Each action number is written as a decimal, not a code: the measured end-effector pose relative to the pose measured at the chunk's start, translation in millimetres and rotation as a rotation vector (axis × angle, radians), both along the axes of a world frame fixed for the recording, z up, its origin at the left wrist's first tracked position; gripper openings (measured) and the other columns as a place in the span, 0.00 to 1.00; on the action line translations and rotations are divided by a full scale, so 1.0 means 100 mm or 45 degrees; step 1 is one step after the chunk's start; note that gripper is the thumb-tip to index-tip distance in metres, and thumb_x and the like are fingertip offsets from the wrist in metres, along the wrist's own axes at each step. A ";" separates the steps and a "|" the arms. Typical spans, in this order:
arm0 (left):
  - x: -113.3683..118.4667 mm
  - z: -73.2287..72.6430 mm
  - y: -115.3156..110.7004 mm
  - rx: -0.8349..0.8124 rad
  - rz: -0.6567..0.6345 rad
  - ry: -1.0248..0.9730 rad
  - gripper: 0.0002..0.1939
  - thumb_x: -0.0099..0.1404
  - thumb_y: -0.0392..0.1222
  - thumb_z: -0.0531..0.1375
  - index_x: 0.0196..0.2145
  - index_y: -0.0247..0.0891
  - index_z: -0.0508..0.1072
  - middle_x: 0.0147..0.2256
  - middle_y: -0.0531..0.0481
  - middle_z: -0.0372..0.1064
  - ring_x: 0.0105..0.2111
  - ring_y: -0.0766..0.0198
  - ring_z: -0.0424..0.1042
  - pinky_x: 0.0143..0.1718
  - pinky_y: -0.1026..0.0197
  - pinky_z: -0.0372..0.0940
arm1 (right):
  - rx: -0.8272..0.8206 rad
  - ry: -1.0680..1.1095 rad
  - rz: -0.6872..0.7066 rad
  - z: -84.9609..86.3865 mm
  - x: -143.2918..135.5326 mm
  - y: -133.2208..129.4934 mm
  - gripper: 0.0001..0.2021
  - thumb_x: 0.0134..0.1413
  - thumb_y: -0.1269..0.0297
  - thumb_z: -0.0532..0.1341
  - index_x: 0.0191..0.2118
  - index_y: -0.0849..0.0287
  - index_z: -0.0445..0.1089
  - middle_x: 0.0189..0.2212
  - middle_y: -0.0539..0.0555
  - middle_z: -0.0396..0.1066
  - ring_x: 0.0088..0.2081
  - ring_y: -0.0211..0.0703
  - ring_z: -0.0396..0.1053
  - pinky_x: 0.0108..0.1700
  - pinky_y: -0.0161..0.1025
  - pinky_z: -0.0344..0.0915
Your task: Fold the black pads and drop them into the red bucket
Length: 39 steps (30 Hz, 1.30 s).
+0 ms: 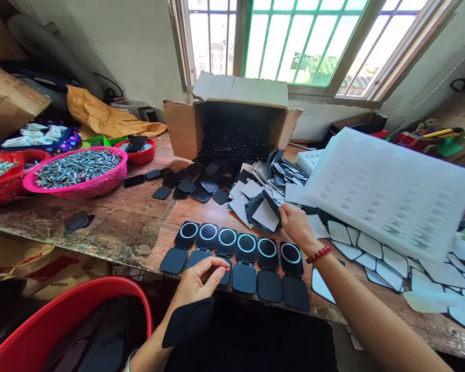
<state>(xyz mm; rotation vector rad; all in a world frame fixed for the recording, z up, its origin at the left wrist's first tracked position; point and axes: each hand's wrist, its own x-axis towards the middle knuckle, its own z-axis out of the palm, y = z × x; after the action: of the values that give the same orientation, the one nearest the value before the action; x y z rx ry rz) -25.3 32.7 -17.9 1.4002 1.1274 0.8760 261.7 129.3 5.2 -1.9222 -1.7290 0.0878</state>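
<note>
My right hand is closed on the edge of a thin black square pad at a loose pile of black and white-backed pads. My left hand hovers over the near row, thumb and forefinger pinched; what they hold, if anything, is too small to make out. Across my left wrist lies a black rounded-square piece; how it stays there is hidden. Beneath and beyond that hand, several opened black hinged cases stand side by side, with pale rings on their upper halves and flat lower halves toward me.
A cardboard box lies open at the back, black pieces spilling out. Left stand a pink basket of metal parts and a red tub below the table edge. Right are a white foam block and white-faced pads.
</note>
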 end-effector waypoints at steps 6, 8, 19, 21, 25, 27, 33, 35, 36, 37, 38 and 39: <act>0.13 0.07 0.10 -0.207 0.091 -0.258 0.16 0.55 0.50 0.68 0.36 0.38 0.78 0.35 0.47 0.77 0.39 0.59 0.74 0.45 0.59 0.67 | 0.240 0.616 0.010 0.33 -0.04 -0.44 0.16 0.62 0.53 0.54 0.34 0.59 0.71 0.24 0.51 0.66 0.27 0.40 0.63 0.29 0.36 0.59; 0.27 0.08 0.16 -0.319 0.142 -0.466 0.23 0.48 0.48 0.73 0.41 0.38 0.77 0.38 0.46 0.77 0.41 0.58 0.75 0.46 0.58 0.67 | 0.078 1.052 0.114 0.31 -0.17 -0.64 0.15 0.57 0.50 0.61 0.33 0.58 0.72 0.22 0.48 0.64 0.24 0.37 0.61 0.27 0.35 0.60; 0.62 0.17 0.18 -0.582 0.065 -0.773 0.23 0.43 0.42 0.75 0.38 0.35 0.77 0.37 0.46 0.78 0.32 0.60 0.77 0.34 0.61 0.72 | 0.209 0.731 0.222 -0.11 -0.55 -1.13 0.25 0.56 0.57 0.63 0.59 0.52 0.63 0.43 0.57 0.70 0.42 0.50 0.70 0.43 0.50 0.71; 0.63 0.17 0.17 -0.524 0.077 -0.702 0.21 0.43 0.42 0.75 0.36 0.35 0.78 0.35 0.48 0.78 0.29 0.64 0.75 0.31 0.64 0.70 | 0.379 0.440 0.306 -0.07 -0.54 -1.14 0.23 0.58 0.61 0.61 0.59 0.49 0.63 0.54 0.60 0.65 0.55 0.56 0.64 0.55 0.57 0.64; 0.66 0.19 0.14 -0.485 0.041 -0.673 0.20 0.44 0.44 0.74 0.36 0.36 0.78 0.33 0.50 0.78 0.30 0.63 0.75 0.32 0.64 0.70 | 0.321 0.570 0.227 0.02 -0.50 -1.10 0.28 0.56 0.58 0.62 0.62 0.52 0.58 0.59 0.62 0.60 0.55 0.57 0.64 0.52 0.56 0.67; 0.68 0.19 0.14 -0.492 0.014 -0.682 0.21 0.45 0.44 0.74 0.36 0.35 0.77 0.34 0.48 0.78 0.33 0.60 0.76 0.36 0.61 0.71 | 0.091 0.890 0.166 0.04 -0.46 -1.01 0.34 0.52 0.53 0.64 0.62 0.56 0.55 0.48 0.61 0.69 0.40 0.49 0.72 0.37 0.46 0.72; 0.64 0.15 0.15 -0.527 0.194 -0.755 0.21 0.53 0.38 0.71 0.44 0.36 0.73 0.38 0.45 0.76 0.35 0.61 0.77 0.39 0.60 0.72 | -0.123 1.118 0.030 0.00 -0.15 -0.35 0.29 0.45 0.54 0.63 0.52 0.61 0.60 0.25 0.46 0.65 0.22 0.37 0.63 0.25 0.36 0.64; 0.58 0.14 0.14 -0.501 0.254 -0.747 0.19 0.54 0.38 0.70 0.43 0.35 0.73 0.38 0.45 0.75 0.35 0.62 0.76 0.40 0.61 0.71 | -0.069 1.035 -0.100 -0.01 -0.03 -0.08 0.28 0.44 0.56 0.62 0.51 0.63 0.59 0.28 0.50 0.67 0.25 0.40 0.65 0.27 0.38 0.65; 0.55 0.13 0.14 -0.485 0.272 -0.741 0.18 0.54 0.38 0.70 0.42 0.35 0.73 0.37 0.45 0.75 0.35 0.63 0.76 0.40 0.61 0.71 | -0.048 0.994 -0.138 0.00 0.02 0.03 0.28 0.43 0.58 0.63 0.51 0.63 0.60 0.30 0.53 0.68 0.27 0.42 0.66 0.29 0.40 0.66; 0.51 0.12 0.14 -0.461 0.293 -0.733 0.18 0.54 0.40 0.70 0.42 0.35 0.73 0.36 0.46 0.75 0.34 0.63 0.76 0.39 0.60 0.71 | -0.021 0.958 -0.163 0.01 0.03 0.11 0.28 0.42 0.60 0.64 0.51 0.64 0.60 0.34 0.57 0.69 0.31 0.45 0.67 0.31 0.41 0.66; 0.48 0.10 0.15 -0.422 0.323 -0.720 0.18 0.53 0.41 0.70 0.41 0.35 0.73 0.35 0.47 0.74 0.33 0.64 0.75 0.38 0.60 0.71 | 0.023 0.905 -0.179 0.04 0.01 0.14 0.28 0.41 0.61 0.65 0.50 0.63 0.61 0.37 0.60 0.69 0.35 0.47 0.67 0.34 0.43 0.66; 0.44 0.09 0.16 -0.367 0.368 -0.703 0.19 0.52 0.43 0.71 0.40 0.36 0.73 0.34 0.48 0.74 0.32 0.64 0.74 0.37 0.61 0.70 | 0.075 0.839 -0.172 0.06 -0.05 0.13 0.28 0.40 0.62 0.66 0.49 0.63 0.62 0.40 0.62 0.69 0.38 0.49 0.67 0.36 0.44 0.66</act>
<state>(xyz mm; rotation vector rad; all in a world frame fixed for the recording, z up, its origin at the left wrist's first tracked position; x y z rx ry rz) 18.5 48.9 -8.5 0.7022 0.9832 1.1642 256.8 142.6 11.5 -1.6969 -1.1461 0.5471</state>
